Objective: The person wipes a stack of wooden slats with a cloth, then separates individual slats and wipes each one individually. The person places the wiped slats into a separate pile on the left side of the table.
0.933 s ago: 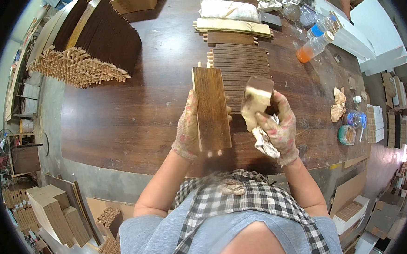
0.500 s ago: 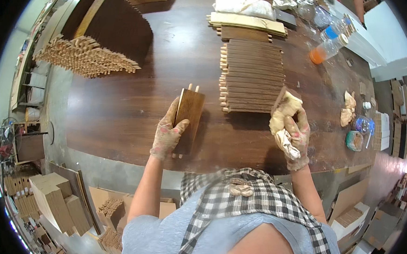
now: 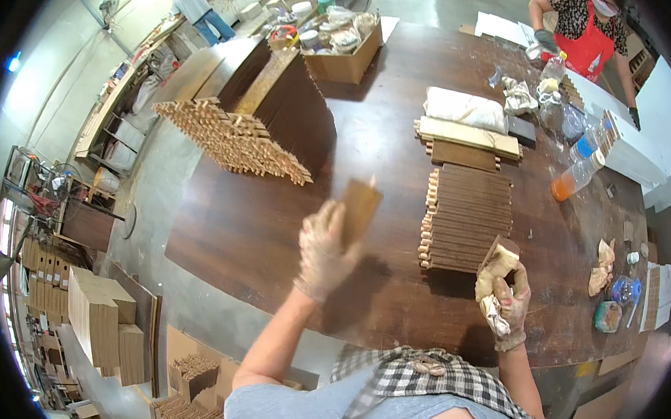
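My left hand point(image 3: 324, 248), in a stained glove, grips a dark brown wooden slat point(image 3: 361, 212) with a pale dowel at its far end. The slat is tilted above the table and somewhat blurred. In my right hand point(image 3: 516, 306), also gloved, are a pale yellow sponge point(image 3: 499, 263) with a brown edge and a crumpled white rag point(image 3: 496, 316). Just beyond that hand, a row of dark slats point(image 3: 471, 220) lies side by side, dowels sticking out at the ends. A tall stack of doweled slats point(image 3: 231, 139) stands at the far left of the table.
Behind the row lie a light slat point(image 3: 469, 137) and a white cloth bundle point(image 3: 464, 108). Bottles, one with orange liquid point(image 3: 575, 178), line the right side. A cardboard box point(image 3: 349, 55) holds supplies at the back. A co-worker in a red apron point(image 3: 583, 44) stands far right.
The view has shifted, showing more of the room's far side. My left hand has lifted and swung the slat toward the far side; my right hand still holds the sponge and rag.
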Demonstrator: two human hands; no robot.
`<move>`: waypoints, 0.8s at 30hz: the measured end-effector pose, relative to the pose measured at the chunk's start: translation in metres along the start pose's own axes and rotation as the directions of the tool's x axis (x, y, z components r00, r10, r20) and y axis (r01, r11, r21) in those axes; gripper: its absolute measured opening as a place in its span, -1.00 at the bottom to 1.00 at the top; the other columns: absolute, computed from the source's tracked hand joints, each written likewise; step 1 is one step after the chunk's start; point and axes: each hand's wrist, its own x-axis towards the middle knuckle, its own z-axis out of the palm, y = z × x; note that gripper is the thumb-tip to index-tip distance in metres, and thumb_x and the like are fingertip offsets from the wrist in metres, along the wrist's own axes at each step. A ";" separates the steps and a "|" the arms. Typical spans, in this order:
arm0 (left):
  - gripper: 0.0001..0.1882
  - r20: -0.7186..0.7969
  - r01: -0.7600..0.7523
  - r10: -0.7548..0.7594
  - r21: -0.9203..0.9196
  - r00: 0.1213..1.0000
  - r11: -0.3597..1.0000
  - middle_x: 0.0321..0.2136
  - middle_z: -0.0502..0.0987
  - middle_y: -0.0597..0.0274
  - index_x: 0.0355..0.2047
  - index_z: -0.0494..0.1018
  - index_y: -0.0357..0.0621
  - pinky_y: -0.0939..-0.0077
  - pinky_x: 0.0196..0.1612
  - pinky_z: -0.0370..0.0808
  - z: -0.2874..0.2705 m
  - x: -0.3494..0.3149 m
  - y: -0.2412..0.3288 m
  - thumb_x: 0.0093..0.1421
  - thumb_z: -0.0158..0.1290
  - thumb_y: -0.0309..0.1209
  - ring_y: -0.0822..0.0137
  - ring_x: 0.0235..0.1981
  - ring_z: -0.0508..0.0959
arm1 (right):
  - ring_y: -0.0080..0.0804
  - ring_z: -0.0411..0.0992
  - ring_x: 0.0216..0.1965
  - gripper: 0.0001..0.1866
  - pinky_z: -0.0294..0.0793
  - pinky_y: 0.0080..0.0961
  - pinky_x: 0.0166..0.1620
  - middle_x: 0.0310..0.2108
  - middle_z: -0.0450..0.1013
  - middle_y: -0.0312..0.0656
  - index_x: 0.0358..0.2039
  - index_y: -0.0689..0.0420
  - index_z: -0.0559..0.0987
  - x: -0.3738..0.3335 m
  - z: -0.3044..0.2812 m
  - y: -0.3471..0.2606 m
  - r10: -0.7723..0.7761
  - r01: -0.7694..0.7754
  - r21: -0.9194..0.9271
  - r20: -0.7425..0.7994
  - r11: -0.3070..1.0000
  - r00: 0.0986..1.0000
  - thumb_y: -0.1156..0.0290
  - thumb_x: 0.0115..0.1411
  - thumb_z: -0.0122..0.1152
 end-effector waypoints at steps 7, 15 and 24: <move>-0.32 -0.324 -0.085 0.224 0.393 0.919 0.916 0.19 0.37 -0.03 0.18 0.39 -0.13 0.06 0.14 0.43 -0.117 0.161 -0.026 0.01 0.31 -0.40 -0.12 0.12 0.42 | -0.77 0.37 -0.39 -0.60 0.41 -0.81 -0.38 -0.22 0.45 -0.34 0.12 0.20 0.43 0.004 -0.006 0.014 -0.081 0.083 -0.088 0.031 0.993 0.996 0.67 0.27 0.10; -0.55 -0.178 0.000 0.155 0.656 0.972 0.755 0.06 0.54 0.28 0.09 0.50 0.13 0.09 -0.02 0.49 -0.099 0.232 -0.131 0.17 0.19 -0.23 0.09 0.02 0.53 | -0.61 0.48 -0.36 -0.58 0.54 -0.66 -0.34 -0.22 0.51 -0.25 0.11 0.27 0.42 0.003 -0.020 0.019 -0.084 0.084 0.001 -0.058 0.996 0.995 0.57 0.24 0.19; -0.44 -0.250 -0.102 0.339 0.650 0.907 0.753 0.11 0.49 0.10 0.18 0.41 0.09 0.11 0.11 0.45 -0.097 0.222 -0.072 0.13 0.21 -0.42 0.00 0.07 0.49 | -0.60 0.46 -0.38 -0.62 0.56 -0.60 -0.36 -0.25 0.48 -0.25 0.09 0.20 0.44 0.002 -0.031 0.010 -0.166 0.159 -0.079 -0.096 0.984 0.981 0.57 0.26 0.18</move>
